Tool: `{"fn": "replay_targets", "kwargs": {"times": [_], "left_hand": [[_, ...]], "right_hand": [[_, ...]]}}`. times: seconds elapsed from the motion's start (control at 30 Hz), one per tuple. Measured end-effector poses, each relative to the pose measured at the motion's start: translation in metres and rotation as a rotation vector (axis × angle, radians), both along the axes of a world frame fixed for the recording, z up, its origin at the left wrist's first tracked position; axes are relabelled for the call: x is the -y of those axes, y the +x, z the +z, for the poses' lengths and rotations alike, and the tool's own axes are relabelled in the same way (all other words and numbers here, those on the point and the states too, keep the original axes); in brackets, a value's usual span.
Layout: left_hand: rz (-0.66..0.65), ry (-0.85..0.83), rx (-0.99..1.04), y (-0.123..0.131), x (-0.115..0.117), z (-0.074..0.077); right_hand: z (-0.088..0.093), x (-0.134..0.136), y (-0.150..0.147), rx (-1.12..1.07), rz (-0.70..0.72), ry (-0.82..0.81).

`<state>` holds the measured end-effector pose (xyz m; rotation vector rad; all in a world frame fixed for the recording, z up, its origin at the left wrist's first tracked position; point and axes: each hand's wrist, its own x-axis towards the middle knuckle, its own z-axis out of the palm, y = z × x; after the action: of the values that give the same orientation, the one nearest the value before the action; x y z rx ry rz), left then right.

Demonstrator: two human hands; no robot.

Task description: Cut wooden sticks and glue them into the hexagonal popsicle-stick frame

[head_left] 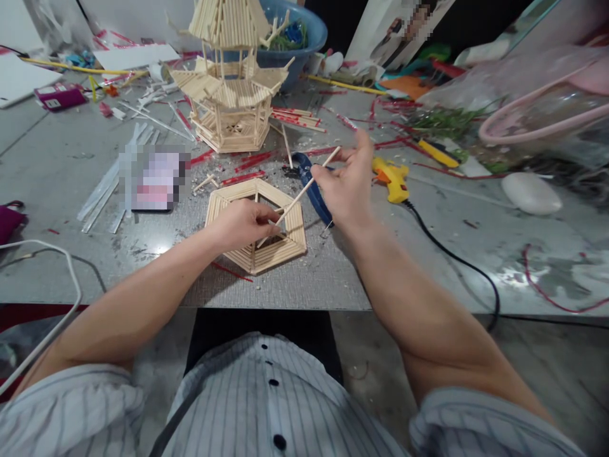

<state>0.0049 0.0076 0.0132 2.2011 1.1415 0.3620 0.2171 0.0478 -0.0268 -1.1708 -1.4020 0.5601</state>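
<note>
A thin wooden stick (299,195) slants between my two hands above a hexagonal frame (280,255) of layered wooden sticks, which lies flat on the table. My left hand (242,224) is over the frame's left side, its fingers pinched on the stick's lower part. Closer to the upper end, the thumb and fingers of my right hand (349,187) hold the same stick. Blue-handled pliers (314,198) lie beside the frame, partly behind my right hand. A yellow glue gun (394,180) rests to the right of that hand.
Behind the frame stands a tiered stick pavilion (233,89), with a blue basin (311,38) behind it. At left are a phone (157,184) and clear glue sticks (107,184). A yellow cutter (438,153), a white oval object (531,193) and red scraps lie around. The glue gun's black cord (451,254) crosses the table edge.
</note>
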Motion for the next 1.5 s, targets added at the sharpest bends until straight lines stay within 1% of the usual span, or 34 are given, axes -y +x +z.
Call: {"fn": "replay_targets", "kwargs": {"times": [0.1, 0.17, 0.23, 0.33, 0.43, 0.53, 0.63, 0.7, 0.77, 0.87, 0.97, 1.1, 1.3, 1.5], "left_hand": [[-0.011, 0.056, -0.076, 0.001, 0.0, -0.002], [-0.034, 0.086, -0.133, 0.001, 0.0, -0.002], [-0.054, 0.121, -0.194, 0.0, -0.001, -0.003], [-0.088, 0.175, -0.276, -0.002, -0.001, -0.002], [-0.15, 0.2, -0.318, -0.004, -0.001, -0.001], [-0.19, 0.225, -0.333, -0.007, -0.002, 0.001], [-0.212, 0.297, -0.36, -0.012, -0.007, 0.004], [-0.202, 0.35, -0.416, -0.016, -0.013, 0.005], [-0.175, 0.368, -0.466, -0.022, -0.019, 0.005], [-0.136, 0.321, -0.447, -0.028, -0.027, 0.005], [-0.107, 0.213, -0.369, -0.03, -0.03, 0.006], [-0.08, 0.077, -0.336, -0.027, -0.03, 0.008], [-0.087, 0.067, -0.312, -0.023, -0.026, 0.005], [-0.092, 0.07, -0.292, -0.023, -0.025, 0.004]], "right_hand": [[0.005, 0.009, -0.001, 0.378, -0.223, 0.167], [0.01, 0.015, -0.004, 0.567, -0.236, 0.192], [0.012, 0.02, -0.009, 0.66, -0.184, 0.197], [0.013, 0.022, -0.013, 0.699, -0.087, 0.202], [0.011, 0.021, -0.016, 0.726, -0.022, 0.181], [0.008, 0.019, -0.016, 0.758, -0.004, 0.142], [0.006, 0.016, -0.015, 0.792, -0.011, 0.086], [0.005, 0.014, -0.014, 0.806, -0.012, 0.056], [0.005, 0.013, -0.012, 0.81, 0.004, 0.047], [0.006, 0.014, -0.012, 0.816, 0.109, 0.067], [0.007, 0.019, -0.015, 0.829, 0.244, 0.098], [0.007, 0.024, -0.019, 0.869, 0.358, 0.113], [0.008, 0.024, -0.021, 0.917, 0.481, 0.083], [0.009, 0.024, -0.02, 0.97, 0.509, 0.082]]}}
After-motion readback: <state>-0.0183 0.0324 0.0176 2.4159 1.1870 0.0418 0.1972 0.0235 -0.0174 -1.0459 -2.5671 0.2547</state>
